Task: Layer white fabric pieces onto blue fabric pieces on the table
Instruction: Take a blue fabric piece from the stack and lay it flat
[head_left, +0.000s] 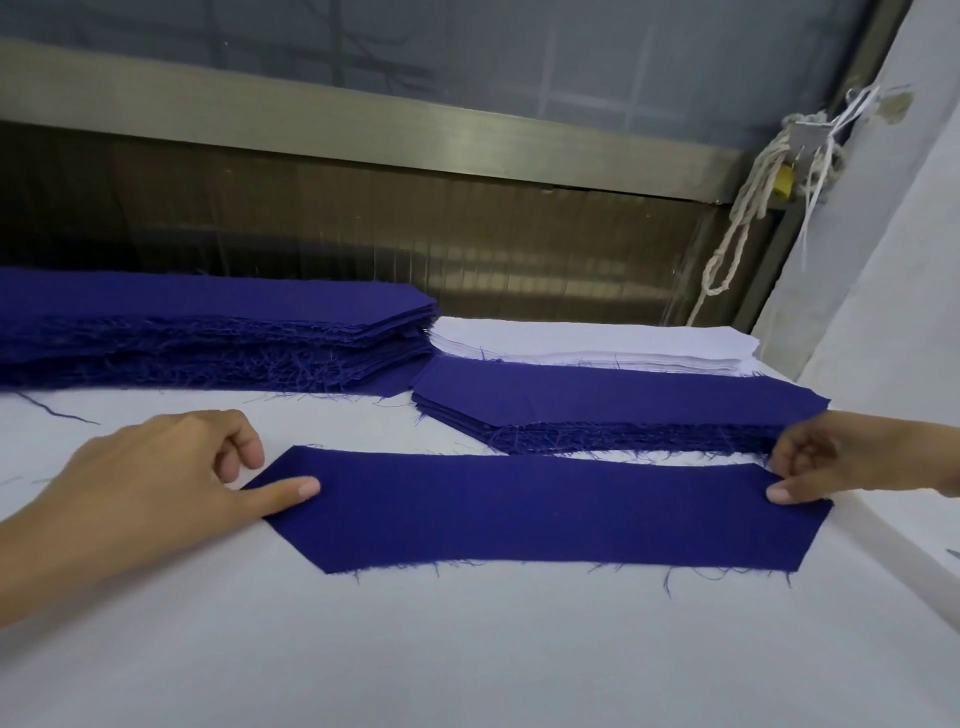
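Observation:
One blue fabric piece (545, 514) with pointed ends lies flat on the white table (467, 649) in front of me. My left hand (156, 483) presses one straight digit onto its left tip, the other fingers loosely curled off the cloth. My right hand (841, 457) presses a fingertip onto its right end in the same way. Just behind lies a low stack of blue pieces (613, 405). A stack of white pieces (587, 343) sits behind that. A tall stack of blue pieces (208, 332) stands at the back left.
A metal-framed window and a brown panel (467, 249) run along the table's far side. Knotted white rope (748, 208) hangs at the back right beside a white wall (883, 260). Loose blue threads (57, 410) lie on the table at the left.

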